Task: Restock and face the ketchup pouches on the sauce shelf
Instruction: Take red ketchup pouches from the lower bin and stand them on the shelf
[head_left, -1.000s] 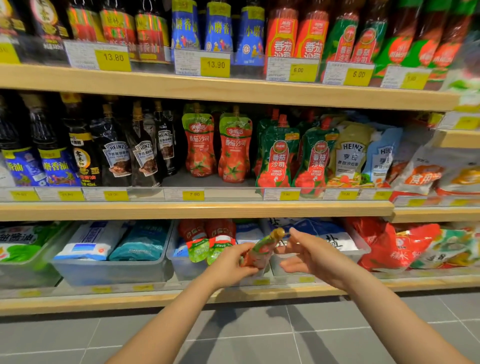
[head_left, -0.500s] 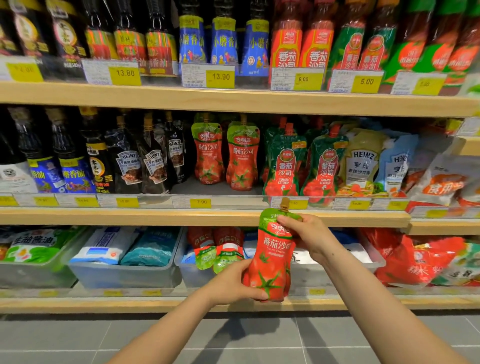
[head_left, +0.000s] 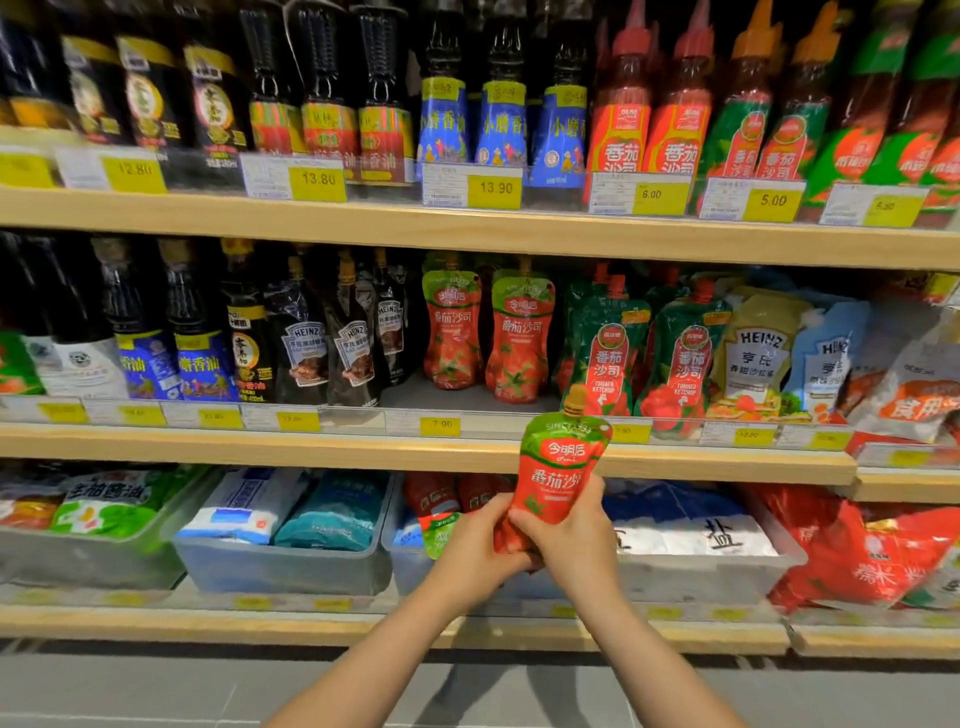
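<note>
The person is holding a ketchup pouch (head_left: 558, 470) upright in front of the middle shelf's edge (head_left: 363, 447), with the left hand (head_left: 475, 540) curling round its lower left side and the right hand (head_left: 574, 538) wrapping its fingers round the lower right, so the pouch's bottom is being hidden behind both hands. At about 11 o'clock from the held pouch, two matching pouches (head_left: 485, 327) are standing on the middle shelf with bare shelf floor lying open in front of them. The price tags (head_left: 440, 426) are blurring, and the goods at 3 o'clock are being cut off by the frame.
</note>
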